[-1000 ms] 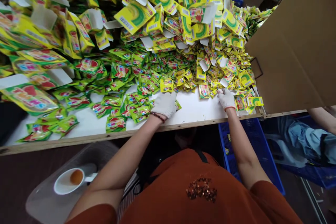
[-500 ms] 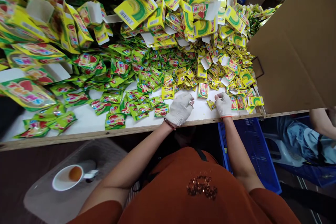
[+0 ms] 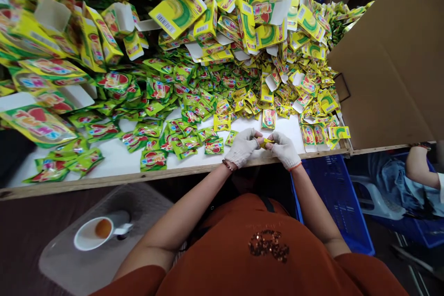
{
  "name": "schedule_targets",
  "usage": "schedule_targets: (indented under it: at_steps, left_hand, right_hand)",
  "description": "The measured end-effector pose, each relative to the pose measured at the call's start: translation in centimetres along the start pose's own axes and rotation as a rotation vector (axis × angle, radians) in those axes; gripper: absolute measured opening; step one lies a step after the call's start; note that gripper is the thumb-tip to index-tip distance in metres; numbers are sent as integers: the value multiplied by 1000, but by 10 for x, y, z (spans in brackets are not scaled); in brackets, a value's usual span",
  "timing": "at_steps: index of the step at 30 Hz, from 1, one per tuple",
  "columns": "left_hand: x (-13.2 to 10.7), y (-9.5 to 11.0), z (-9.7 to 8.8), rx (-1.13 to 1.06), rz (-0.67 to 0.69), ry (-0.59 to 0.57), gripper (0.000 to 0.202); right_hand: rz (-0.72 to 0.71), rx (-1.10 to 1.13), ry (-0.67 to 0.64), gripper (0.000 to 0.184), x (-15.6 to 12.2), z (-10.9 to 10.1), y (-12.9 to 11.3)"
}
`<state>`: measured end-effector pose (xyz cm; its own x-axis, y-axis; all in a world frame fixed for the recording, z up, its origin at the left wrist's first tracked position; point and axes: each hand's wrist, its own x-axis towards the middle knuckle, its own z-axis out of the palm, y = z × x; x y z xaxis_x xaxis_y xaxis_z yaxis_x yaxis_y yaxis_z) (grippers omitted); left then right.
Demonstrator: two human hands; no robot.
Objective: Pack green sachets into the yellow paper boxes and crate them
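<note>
The person's left hand (image 3: pixel 243 148) and right hand (image 3: pixel 284 150) both wear white knit gloves. The two hands meet just over the near edge of the white flat surface (image 3: pixel 114 159). Between them is one small yellow plastic packet (image 3: pixel 267 141). The grip of each hand is closed on it: the left fingertips pinch one end and the right fingertips pinch the other end. The packet is held a little above the surface, right in front of the person's body. A dark bead bracelet (image 3: pixel 227 165) sits on the left wrist.

Just beyond the hands lies a big spread of shiny green and yellow packets (image 3: pixel 194 101), some flat and some heaped up. Behind them is a tall messy pile of yellow cardboard boxes (image 3: pixel 176 11), many with open flaps.

A large brown cardboard sheet (image 3: pixel 391 55) stands at the right end of the surface. Below it, by the right arm, is a blue plastic crate (image 3: pixel 329 199). Low on the left, a white cup (image 3: pixel 93 233) with something orange-brown in it rests on a clear plastic lid (image 3: pixel 62 263). Another person's bare arm (image 3: pixel 419 169) shows at the far right, well apart from the two gloved hands.
</note>
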<state>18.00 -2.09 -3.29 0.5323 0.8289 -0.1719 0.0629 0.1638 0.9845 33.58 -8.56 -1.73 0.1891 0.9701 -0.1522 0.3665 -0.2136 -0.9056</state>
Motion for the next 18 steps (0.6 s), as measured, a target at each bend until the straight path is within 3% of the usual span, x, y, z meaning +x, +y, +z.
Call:
schedule_targets:
  at_steps: [3,6,8,10,14,16,18]
  left_hand:
    - [-4,-2,-2,-24,-19,91,17]
    - [-10,-3,0,122,97,178,14]
    - [-13,-4,2,159,161,189,20]
    - [-14,-6,3,80,129,170,29]
    - [-13,-9,2,-34,31,171,26]
    - [-15,-9,-2,20,42,150,23]
    - [-16,-7,-12,152,83,136,23]
  right_hand:
    - [63,95,56,31,3,6,0]
    - [69,79,122,28,7,12,0]
    - [81,77,199,27,9,16,-1]
    - [99,125,244,30,9,18,-2]
    - [155,226,56,38,4,19,-2]
    - [163,194,-24,34,1,18,0]
    - [140,97,-10,27,0,18,1]
